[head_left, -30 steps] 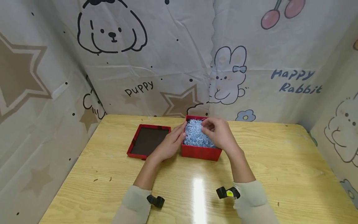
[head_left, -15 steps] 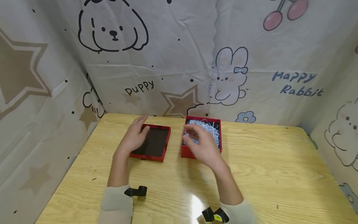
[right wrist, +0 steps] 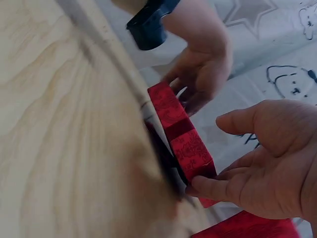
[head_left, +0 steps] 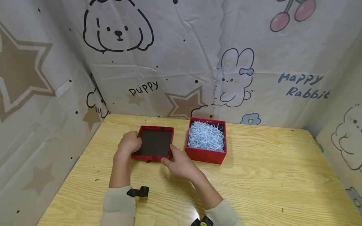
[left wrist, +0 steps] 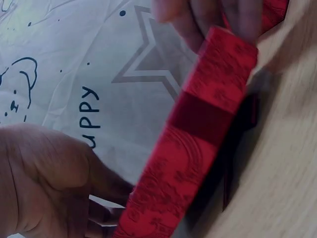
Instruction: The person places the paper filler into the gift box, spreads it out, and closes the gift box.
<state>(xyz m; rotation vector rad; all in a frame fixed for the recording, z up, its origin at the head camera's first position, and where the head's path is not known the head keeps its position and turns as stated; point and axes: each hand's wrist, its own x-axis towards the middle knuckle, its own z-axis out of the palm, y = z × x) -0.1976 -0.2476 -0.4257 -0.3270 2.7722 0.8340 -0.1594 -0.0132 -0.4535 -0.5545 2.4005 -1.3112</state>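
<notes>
A red box lid [head_left: 156,143] with a dark inside lies inner side up on the left of the table; its side in the left wrist view shows a patterned red wall with a darker ribbon band. My left hand [head_left: 128,145] grips its left wall, thumb over the rim and fingers outside. At the lid's near right corner is my right hand [head_left: 181,163]; in the right wrist view its fingers [right wrist: 213,188] touch the corner from outside while the thumb stands apart. A red box [head_left: 206,155] filled with pale blue shredded paper [head_left: 205,136] stands just right of the lid.
The wooden table [head_left: 254,175] reaches back to a printed cloth backdrop [head_left: 175,69], which also closes off both sides. Small dark specks lie on the tabletop. Each wrist carries a black camera [head_left: 141,191].
Both hands have left the red box and its shredded paper. The left hand went left onto the lid's left wall; the right hand followed to the lid's right corner.
</notes>
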